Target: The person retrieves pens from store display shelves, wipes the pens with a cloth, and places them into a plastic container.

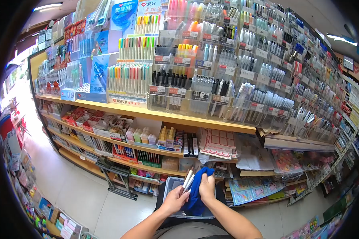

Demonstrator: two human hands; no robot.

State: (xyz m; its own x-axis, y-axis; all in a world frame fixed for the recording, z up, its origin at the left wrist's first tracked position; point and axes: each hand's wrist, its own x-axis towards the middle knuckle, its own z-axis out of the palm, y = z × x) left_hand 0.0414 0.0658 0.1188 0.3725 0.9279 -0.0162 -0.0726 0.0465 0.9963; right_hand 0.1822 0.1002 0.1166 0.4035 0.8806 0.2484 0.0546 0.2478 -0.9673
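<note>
Several pens (187,181), white and brown, stick up out of my left hand (174,200), whose fingers are closed around them. My right hand (206,186) grips a bunched blue cloth (196,195) just beside the pens; the cloth touches or nearly touches them and hangs down between my hands. Below both hands a clear plastic bin (171,182) rests at my lap. My hands and the cloth hide most of what is inside the bin.
Tall clear pen racks (211,97) rise ahead above a wooden shelf edge (159,114). Lower shelves hold boxed goods, glue-like bottles (167,134) and stacked paper sheets (218,143). A folding stool (117,179) stands at the left. More goods (66,223) lie at the lower left.
</note>
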